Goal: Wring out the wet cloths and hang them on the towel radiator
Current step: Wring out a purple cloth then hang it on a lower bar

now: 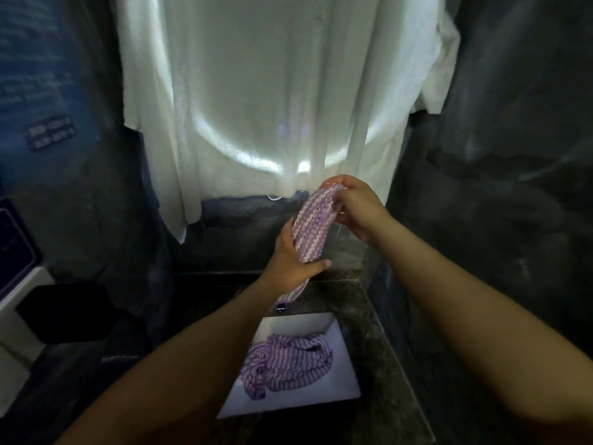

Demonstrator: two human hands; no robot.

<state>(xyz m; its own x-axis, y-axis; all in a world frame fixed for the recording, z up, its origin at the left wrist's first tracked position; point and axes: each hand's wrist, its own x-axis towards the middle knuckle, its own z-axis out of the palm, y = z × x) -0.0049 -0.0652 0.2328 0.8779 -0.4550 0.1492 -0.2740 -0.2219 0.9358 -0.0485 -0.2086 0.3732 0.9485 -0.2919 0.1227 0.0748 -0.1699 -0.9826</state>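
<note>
Above the sink [340, 329], left hand [288, 261] and right hand [356, 207] grip the rolled cloth [313, 226].

cloth [313, 226] above sink [348, 364] | second cloth [285, 364] in sink | towel [272, 91] behind

Your left hand [290, 263] and right hand [356, 205] grip a rolled purple-and-white zigzag cloth [313, 229] above a white rectangular sink [346, 383], where another striped purple cloth [285, 361] lies bunched.
</note>
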